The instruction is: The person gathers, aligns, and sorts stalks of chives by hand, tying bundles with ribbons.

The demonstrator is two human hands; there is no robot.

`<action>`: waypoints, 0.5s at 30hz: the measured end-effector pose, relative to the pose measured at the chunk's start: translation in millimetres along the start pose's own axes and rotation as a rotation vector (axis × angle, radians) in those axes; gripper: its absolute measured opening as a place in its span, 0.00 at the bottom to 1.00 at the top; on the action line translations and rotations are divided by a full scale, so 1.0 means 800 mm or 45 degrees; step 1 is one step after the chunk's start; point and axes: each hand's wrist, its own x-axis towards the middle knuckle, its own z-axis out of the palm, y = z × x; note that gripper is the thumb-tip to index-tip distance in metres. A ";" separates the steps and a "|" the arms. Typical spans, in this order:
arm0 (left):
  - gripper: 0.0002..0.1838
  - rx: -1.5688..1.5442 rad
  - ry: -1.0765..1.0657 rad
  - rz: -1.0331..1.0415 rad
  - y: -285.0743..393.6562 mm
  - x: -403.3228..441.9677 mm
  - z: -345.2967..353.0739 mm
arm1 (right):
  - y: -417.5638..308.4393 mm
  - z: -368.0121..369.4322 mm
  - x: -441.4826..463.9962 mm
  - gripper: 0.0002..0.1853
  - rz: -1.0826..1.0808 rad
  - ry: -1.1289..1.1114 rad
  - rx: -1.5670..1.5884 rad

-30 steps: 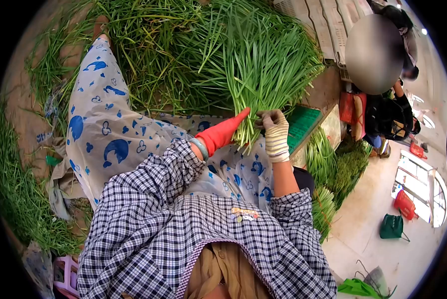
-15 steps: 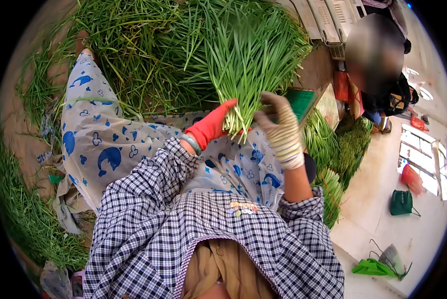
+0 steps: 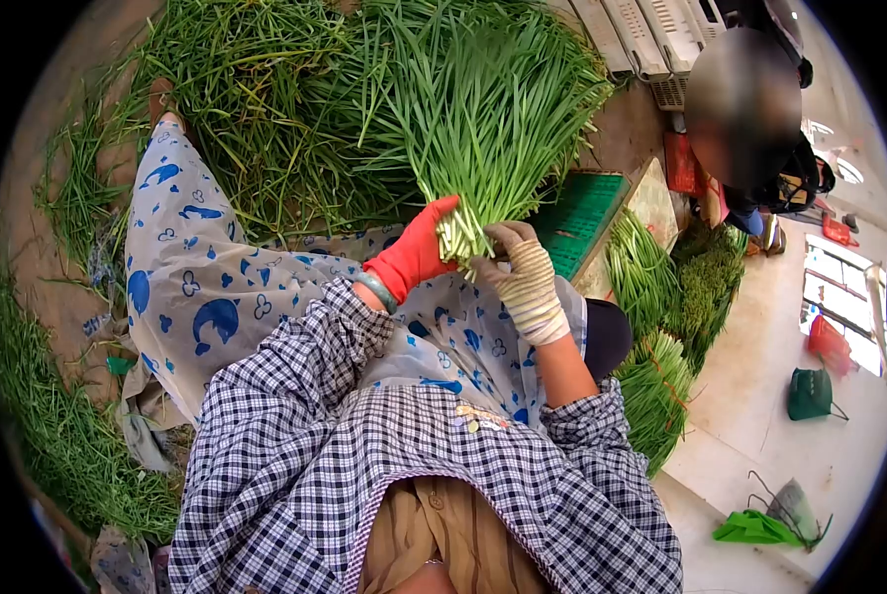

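My left hand (image 3: 416, 249), in a red glove, is wrapped round a bunch of long green stalks (image 3: 493, 158). The pale cut ends poke out beside its thumb and the leaves fan away from me over the pile. My right hand (image 3: 520, 279), in a striped cream glove with grey fingertips, is at the right side of those ends with bent fingers. Whether it pinches a stalk is too small to make out. Under both hands lies a whitish plastic apron (image 3: 265, 287) with blue dolphins.
Loose green leaves (image 3: 255, 109) are heaped ahead and at the left (image 3: 67, 426). A green board (image 3: 577, 223) and tied bundles (image 3: 651, 396) lie at the right. Pale crates (image 3: 651, 40) and another person (image 3: 760, 119) are at the upper right.
My right hand swung away from the bunch, then came back to its pale ends. My left hand still holds the bunch, now slightly further left. The view has shifted a little.
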 end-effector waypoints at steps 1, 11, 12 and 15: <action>0.21 0.015 -0.028 -0.014 -0.002 -0.010 0.014 | -0.011 -0.008 0.001 0.28 -0.136 -0.054 -0.085; 0.18 0.074 -0.072 -0.057 0.002 -0.005 -0.003 | -0.002 0.000 0.003 0.22 -0.323 -0.149 -0.198; 0.16 0.131 -0.074 -0.077 0.002 -0.005 -0.003 | -0.014 -0.004 0.007 0.20 -0.370 -0.207 -0.218; 0.14 0.271 0.063 0.013 -0.001 -0.009 0.000 | -0.018 -0.006 0.016 0.18 0.014 -0.190 0.150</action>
